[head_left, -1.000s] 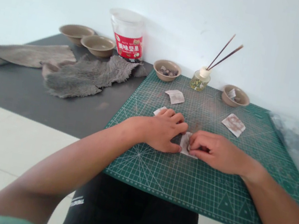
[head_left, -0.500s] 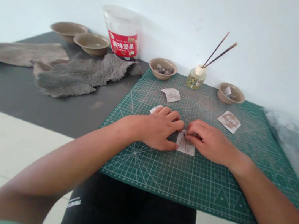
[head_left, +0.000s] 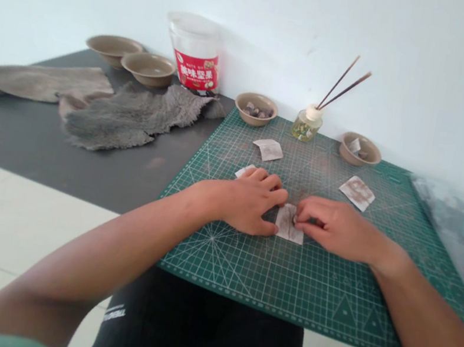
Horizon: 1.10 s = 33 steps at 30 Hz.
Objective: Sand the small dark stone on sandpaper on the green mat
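My left hand (head_left: 254, 202) lies on the cutting mat (head_left: 238, 264) with its fingers spread. Its thumb and forefinger press the left edge of a small pale square of sandpaper (head_left: 287, 231), marked with dark streaks. Over the right part of this square, my right hand (head_left: 331, 224) pinches a small greyish stone (head_left: 294, 219), mostly hidden by the fingertips. Another pale piece (head_left: 243, 171) shows partly from behind my left hand. Farther back lie a creased pale square (head_left: 269, 149) and a brown-smudged one (head_left: 357, 192).
At the back stand a bowl of stones (head_left: 254, 119), a reed diffuser (head_left: 306, 128) and a bowl with small pieces (head_left: 359, 155). Left are a grey cloth (head_left: 129, 116), two bowls (head_left: 147, 75) and a plastic tub (head_left: 195, 65). A clear plastic bag (head_left: 459, 231) lies right.
My right hand has slid slightly right and toward me across the square, still pinching. My left hand keeps its place on the square's edge. The whole view has shifted slightly.
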Tool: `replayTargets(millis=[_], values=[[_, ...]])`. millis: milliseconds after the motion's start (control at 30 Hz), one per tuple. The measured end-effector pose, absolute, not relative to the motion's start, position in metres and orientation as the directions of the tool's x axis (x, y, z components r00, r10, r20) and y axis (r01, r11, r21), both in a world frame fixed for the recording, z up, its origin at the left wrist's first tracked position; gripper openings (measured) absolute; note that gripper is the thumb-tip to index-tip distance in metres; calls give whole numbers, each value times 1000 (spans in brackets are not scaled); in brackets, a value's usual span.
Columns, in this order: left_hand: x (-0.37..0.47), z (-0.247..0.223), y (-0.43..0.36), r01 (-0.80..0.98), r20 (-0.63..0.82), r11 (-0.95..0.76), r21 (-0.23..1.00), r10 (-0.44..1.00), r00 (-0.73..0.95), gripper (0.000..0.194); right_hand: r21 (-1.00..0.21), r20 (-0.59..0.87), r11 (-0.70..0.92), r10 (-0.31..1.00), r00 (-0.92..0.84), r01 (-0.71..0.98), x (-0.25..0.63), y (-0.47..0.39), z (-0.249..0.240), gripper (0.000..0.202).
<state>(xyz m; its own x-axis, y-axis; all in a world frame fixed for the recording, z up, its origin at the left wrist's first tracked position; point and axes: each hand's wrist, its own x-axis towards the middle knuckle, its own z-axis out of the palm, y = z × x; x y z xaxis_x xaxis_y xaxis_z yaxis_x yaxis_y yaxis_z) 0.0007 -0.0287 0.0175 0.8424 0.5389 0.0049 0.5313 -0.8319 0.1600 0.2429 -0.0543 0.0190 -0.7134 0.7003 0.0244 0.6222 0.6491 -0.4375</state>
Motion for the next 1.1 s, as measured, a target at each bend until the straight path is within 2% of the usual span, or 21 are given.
replayTargets(millis=[67,167,233,333,400,567,767,867,933,1100], values=[[1,17,-29,526,5,-836,153,533,846,45,-454,35,663,681,-731,596,240,-57,18,8],[1,16,-28,533,16,-832,154,542,841,44,-376,107,614,773,-625,694,240,-56,19,9],[1,16,-28,541,17,-825,165,551,834,45,-358,84,591,791,-605,723,244,-53,22,10],[0,17,-29,534,11,-827,175,544,839,46,-450,-41,633,690,-723,630,248,-55,26,9],[0,17,-29,527,7,-833,170,536,844,45,-503,-59,647,635,-770,572,246,-59,26,9],[0,18,-29,539,3,-827,160,547,837,46,-419,82,636,737,-671,648,242,-54,22,11],[0,19,-29,526,-1,-835,163,533,846,44,-479,29,698,619,-785,532,245,-55,22,12],[0,18,-29,532,8,-832,157,540,842,45,-389,102,671,712,-695,631,243,-54,19,13],[0,18,-29,541,8,-825,162,549,836,47,-368,100,645,743,-662,669,243,-51,19,11],[0,18,-29,529,6,-832,168,537,843,45,-458,18,693,633,-774,557,242,-54,22,12]])
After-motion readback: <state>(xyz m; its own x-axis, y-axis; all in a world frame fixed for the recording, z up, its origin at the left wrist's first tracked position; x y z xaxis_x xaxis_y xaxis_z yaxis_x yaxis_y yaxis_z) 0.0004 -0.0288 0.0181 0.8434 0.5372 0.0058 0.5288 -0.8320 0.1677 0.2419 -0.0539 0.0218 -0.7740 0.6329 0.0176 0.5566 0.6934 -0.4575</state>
